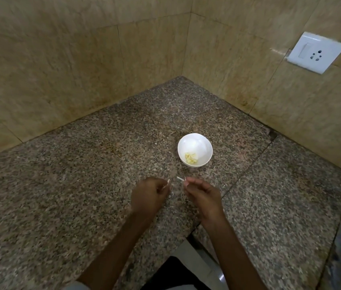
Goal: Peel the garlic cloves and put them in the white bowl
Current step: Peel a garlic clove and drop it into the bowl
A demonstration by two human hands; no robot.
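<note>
Mid-peel: left hand (148, 195) and right hand (204, 195) each pinch pale garlic scraps (179, 178); next, probably a drop into the round white bowl (194, 143).

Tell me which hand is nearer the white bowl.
Right. The right hand pinches a pale sliver just short of the white bowl; the left hand, pinching a second sliver, lies further to the bowl's left.

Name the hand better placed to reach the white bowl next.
Right, probably. The right hand sits nearer the round white bowl; the left hand is farther off. Both pinch small white bits.
</note>
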